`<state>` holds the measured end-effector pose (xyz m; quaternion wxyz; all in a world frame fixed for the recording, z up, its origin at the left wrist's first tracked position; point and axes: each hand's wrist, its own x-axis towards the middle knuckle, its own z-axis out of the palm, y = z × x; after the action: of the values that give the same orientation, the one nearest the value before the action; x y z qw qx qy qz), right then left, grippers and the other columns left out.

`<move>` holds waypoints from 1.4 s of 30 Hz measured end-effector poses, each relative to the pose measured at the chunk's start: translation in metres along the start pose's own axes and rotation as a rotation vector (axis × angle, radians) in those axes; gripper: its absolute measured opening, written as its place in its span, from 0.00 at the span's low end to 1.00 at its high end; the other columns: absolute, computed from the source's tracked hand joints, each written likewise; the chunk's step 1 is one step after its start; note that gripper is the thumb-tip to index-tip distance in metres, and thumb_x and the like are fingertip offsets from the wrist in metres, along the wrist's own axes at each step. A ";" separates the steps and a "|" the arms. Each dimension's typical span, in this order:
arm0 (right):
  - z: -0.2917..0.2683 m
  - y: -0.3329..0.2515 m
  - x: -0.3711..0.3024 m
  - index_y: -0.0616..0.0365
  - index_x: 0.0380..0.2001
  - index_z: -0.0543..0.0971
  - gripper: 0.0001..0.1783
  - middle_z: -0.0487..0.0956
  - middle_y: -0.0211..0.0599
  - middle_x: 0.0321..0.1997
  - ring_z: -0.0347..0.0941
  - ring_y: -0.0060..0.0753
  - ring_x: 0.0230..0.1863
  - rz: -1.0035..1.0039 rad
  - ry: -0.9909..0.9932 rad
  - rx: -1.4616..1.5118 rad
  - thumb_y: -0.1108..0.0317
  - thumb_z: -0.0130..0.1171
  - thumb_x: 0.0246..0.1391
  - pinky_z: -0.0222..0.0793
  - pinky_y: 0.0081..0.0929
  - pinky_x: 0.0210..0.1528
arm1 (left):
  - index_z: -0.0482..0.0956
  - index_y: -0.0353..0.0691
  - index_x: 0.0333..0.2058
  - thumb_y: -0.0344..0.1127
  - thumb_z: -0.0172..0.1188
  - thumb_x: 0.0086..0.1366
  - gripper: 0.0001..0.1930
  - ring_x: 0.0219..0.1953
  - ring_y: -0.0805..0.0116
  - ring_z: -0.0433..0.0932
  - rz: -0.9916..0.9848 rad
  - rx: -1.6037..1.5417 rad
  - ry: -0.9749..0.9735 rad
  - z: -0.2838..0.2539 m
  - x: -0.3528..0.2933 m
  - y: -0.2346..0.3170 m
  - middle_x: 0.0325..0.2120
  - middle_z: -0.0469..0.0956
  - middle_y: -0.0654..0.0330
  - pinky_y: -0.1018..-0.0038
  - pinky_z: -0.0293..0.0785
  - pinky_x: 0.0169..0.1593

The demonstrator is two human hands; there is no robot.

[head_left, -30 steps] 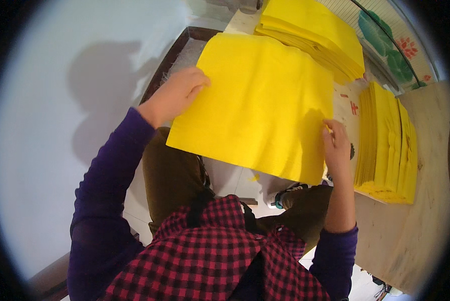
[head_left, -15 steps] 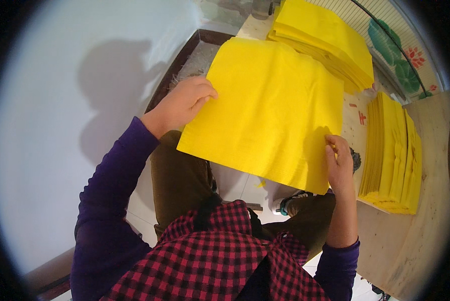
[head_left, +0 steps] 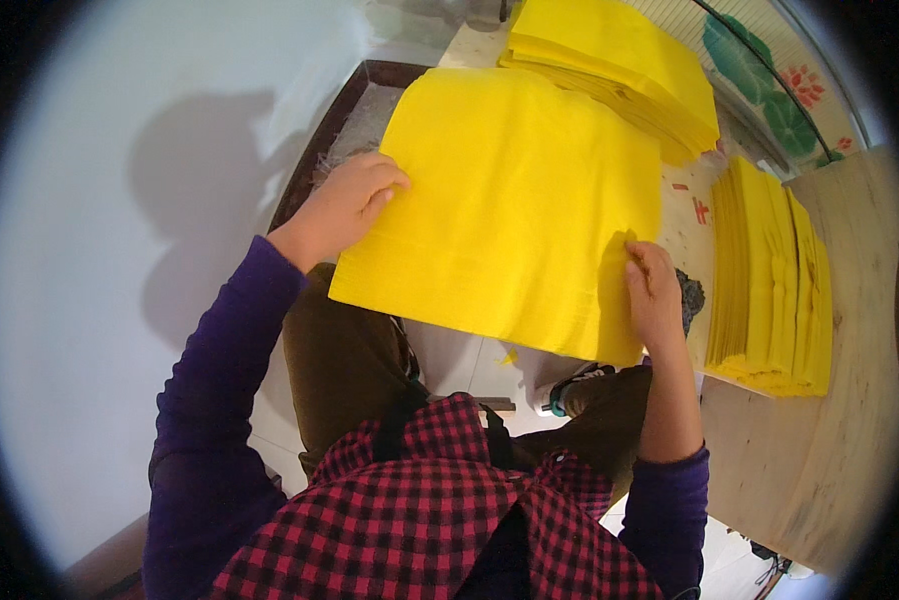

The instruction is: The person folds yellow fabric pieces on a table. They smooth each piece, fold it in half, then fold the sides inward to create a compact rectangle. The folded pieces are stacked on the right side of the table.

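Observation:
A wide yellow cloth sheet [head_left: 499, 210], felt-like, is spread in front of me, its near edge hanging over my knees. My left hand [head_left: 354, 200] pinches its left edge between thumb and fingers. On the opposite side, my right hand [head_left: 654, 295] grips the right edge, fingertips at the cloth and thumb lower down. The sheet's far part reaches onto the wooden work surface, close to a yellow stack. Faint soft folds run across it.
A thick stack of folded yellow cloth [head_left: 609, 70] lies at the far right. Another yellow stack [head_left: 769, 280] stands on the wooden board [head_left: 799, 460] to the right. A dark-rimmed tray [head_left: 314, 140] with whitish scraps sits by the pale wall [head_left: 79, 300]. A grey lump [head_left: 689, 300] lies beyond my right hand.
The whole view has shifted, so everything sits a little farther left and higher. The sheet's creases look smoother and its right side flatter. Both hands keep their hold on its edges.

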<state>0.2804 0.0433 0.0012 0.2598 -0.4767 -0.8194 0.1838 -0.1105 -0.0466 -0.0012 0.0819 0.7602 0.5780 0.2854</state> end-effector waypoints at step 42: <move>-0.009 -0.005 -0.042 0.63 0.34 0.79 0.07 0.78 0.44 0.42 0.75 0.43 0.45 -0.174 0.074 0.000 0.82 0.61 0.50 0.70 0.31 0.50 | 0.77 0.33 0.33 0.25 0.57 0.58 0.04 0.43 0.52 0.75 0.077 -0.055 0.037 -0.016 -0.058 0.003 0.37 0.77 0.52 0.64 0.72 0.49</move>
<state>0.2991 0.0048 0.0008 0.3050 -0.4103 -0.8474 0.1430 -0.1262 -0.1050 -0.0059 0.0810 0.7737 0.5418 0.3181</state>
